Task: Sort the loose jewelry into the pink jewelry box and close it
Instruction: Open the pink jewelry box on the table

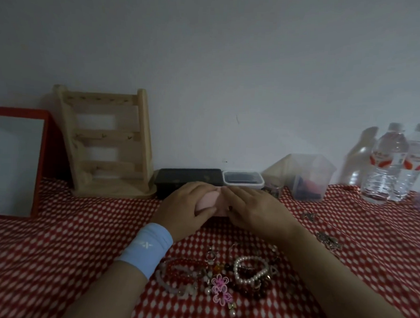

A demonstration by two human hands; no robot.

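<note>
**Desk:** What is shown in the head view?

**Field:** The pink jewelry box [211,201] is seen at the middle of the bench [52,260], just in front of a black tray [188,176] set along the far wall. Its left side is clasped by the left hand [184,206], fingers curled round it. The right hand [257,210] is laid over its right part, thumb set against the near face. Whether the lid is pinched or merely pressed cannot be told.

**Desk:** Which step is judged to be in hand?

**Field:** Opening the box, most likely. Nothing appears sorted. The pearl bracelet [249,270], the red bead bracelet [181,269] and the pink flower charm [221,290] are heaped on the near side, apart from the box. Further pieces [328,240] are scattered to the right. For the next move, the lid would need to be lifted with the base held down, then one piece drawn from the tangle.

**Desk:** What is hidden or unclear?

**Field:** Most of the box is covered by both hands, so it cannot be said whether it is open or closed, and no compartments are seen. The heap is dim and tangled, and single pieces are hard to separate. The red-framed mirror [11,163] is cut off at the left edge.
</note>
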